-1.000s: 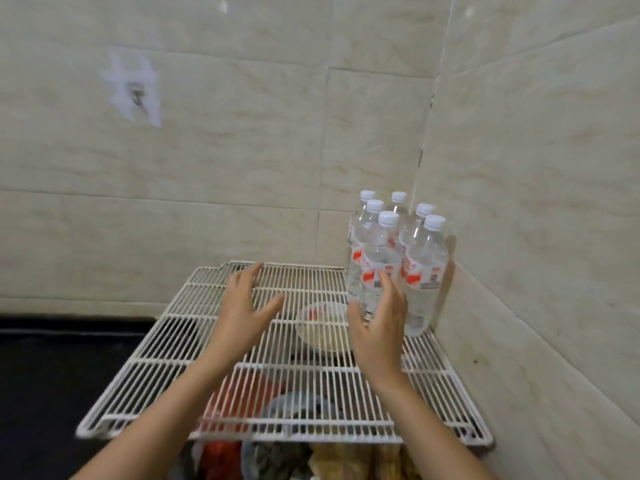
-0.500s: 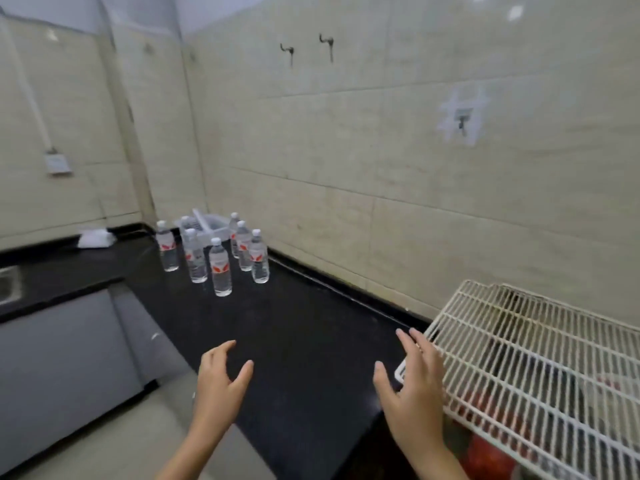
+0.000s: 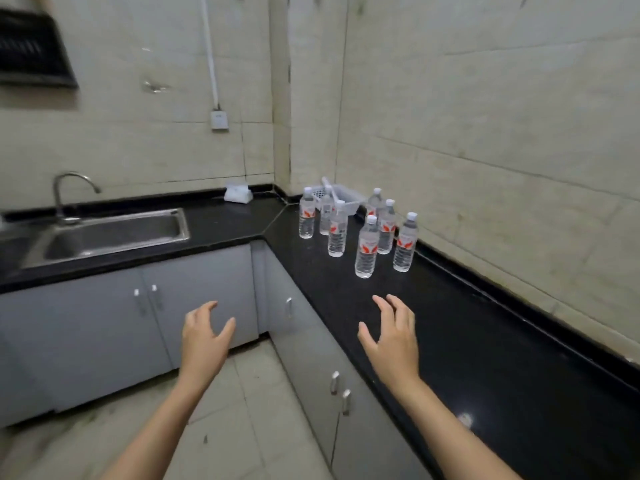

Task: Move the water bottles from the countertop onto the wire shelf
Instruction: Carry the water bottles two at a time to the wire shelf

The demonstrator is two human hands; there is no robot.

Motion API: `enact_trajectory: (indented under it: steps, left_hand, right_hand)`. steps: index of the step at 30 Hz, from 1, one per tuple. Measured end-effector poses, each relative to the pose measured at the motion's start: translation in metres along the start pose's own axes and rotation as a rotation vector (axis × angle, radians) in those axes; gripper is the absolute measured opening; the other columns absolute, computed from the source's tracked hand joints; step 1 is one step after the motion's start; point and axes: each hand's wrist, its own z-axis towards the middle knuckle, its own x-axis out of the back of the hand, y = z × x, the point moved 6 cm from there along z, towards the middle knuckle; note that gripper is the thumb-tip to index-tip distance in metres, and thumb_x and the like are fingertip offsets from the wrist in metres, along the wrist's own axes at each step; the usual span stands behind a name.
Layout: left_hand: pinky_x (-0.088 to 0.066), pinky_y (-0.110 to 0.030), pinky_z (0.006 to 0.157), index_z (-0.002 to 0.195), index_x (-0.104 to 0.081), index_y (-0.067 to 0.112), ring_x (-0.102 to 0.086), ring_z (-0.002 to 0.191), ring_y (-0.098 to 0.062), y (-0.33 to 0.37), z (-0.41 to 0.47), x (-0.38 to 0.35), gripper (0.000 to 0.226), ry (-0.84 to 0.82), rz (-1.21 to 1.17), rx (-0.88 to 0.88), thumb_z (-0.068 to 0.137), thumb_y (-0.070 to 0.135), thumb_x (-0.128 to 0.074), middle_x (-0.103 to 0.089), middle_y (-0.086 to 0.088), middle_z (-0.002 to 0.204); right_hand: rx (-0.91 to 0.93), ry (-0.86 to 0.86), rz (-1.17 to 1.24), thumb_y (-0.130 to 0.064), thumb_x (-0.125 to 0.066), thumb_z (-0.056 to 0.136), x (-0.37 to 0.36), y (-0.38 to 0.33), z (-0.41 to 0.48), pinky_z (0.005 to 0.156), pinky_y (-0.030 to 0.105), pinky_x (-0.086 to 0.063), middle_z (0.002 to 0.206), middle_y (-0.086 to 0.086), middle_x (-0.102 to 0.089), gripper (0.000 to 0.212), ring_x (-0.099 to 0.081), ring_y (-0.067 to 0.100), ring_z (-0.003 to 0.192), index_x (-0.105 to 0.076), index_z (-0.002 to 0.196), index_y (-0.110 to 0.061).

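Observation:
Several clear water bottles with white caps and red labels stand upright on the black countertop (image 3: 467,323) near the corner; the nearest one (image 3: 366,251) is in front, another (image 3: 405,242) to its right, a third (image 3: 337,229) to its left. My right hand (image 3: 391,337) hovers open over the countertop, a short way before the nearest bottle. My left hand (image 3: 204,337) is open too, held over the floor in front of the cabinets. Neither hand holds anything. The wire shelf is out of view.
A white plastic basket (image 3: 341,197) sits in the corner behind the bottles. A steel sink (image 3: 114,233) with a tap (image 3: 64,192) lies at the left. A white packet (image 3: 238,194) rests by the back wall. Grey cabinet doors (image 3: 194,299) run under the counter.
My view has swung left, away from the wire shelf with its bottles, to the counter corner. The counter bottles are now much closer, and both empty hands reach toward them.

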Motion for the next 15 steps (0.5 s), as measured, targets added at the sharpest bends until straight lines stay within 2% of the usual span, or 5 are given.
enact_trajectory:
  steps: [5, 9, 12, 15]
  left_hand:
    - [-0.036, -0.046, 0.104, 0.127, -0.045, 0.005, -0.042, 0.123, -0.034, -0.038, 0.053, -0.003, 0.044, 0.002, -0.002, 0.072, 0.087, 0.017, -0.057, -0.039, -0.019, 0.133]
    - [-0.035, -0.043, 0.104, 0.129, -0.044, 0.005, -0.042, 0.124, -0.033, -0.053, 0.085, -0.036, 0.047, -0.043, 0.054, 0.108, 0.086, 0.019, -0.057, -0.04, -0.019, 0.135]
    - [-0.034, -0.041, 0.102, 0.131, -0.042, 0.007, -0.042, 0.124, -0.031, -0.053, 0.118, -0.059, 0.048, -0.062, 0.113, 0.113, 0.087, 0.022, -0.056, -0.039, -0.017, 0.137]
    - [-0.033, -0.04, 0.104, 0.132, -0.041, 0.009, -0.04, 0.126, -0.03, -0.05, 0.155, -0.078, 0.049, -0.073, 0.166, 0.125, 0.088, 0.025, -0.055, -0.038, -0.015, 0.138]
  right_hand:
    - [0.089, -0.113, -0.098, -0.026, -0.065, 0.067, -0.065, -0.015, 0.04, 0.079, 0.047, -0.053, 0.11, 0.025, -0.061, 0.046, -0.061, 0.041, 0.101, -0.061, 0.108, -0.006]
    - [0.124, -0.215, -0.186, -0.022, -0.081, 0.063, -0.113, 0.004, 0.078, 0.079, 0.05, -0.052, 0.116, 0.027, -0.06, 0.055, -0.058, 0.042, 0.108, -0.062, 0.112, -0.007]
    - [0.135, -0.248, -0.19, -0.025, -0.074, 0.072, -0.145, 0.018, 0.119, 0.091, 0.051, -0.045, 0.129, 0.027, -0.051, 0.057, -0.048, 0.041, 0.123, -0.056, 0.123, -0.009]
    - [0.092, -0.332, -0.143, -0.033, -0.054, 0.088, -0.174, 0.028, 0.163, 0.11, 0.042, -0.026, 0.149, 0.018, -0.026, 0.058, -0.02, 0.03, 0.141, -0.034, 0.14, -0.016]
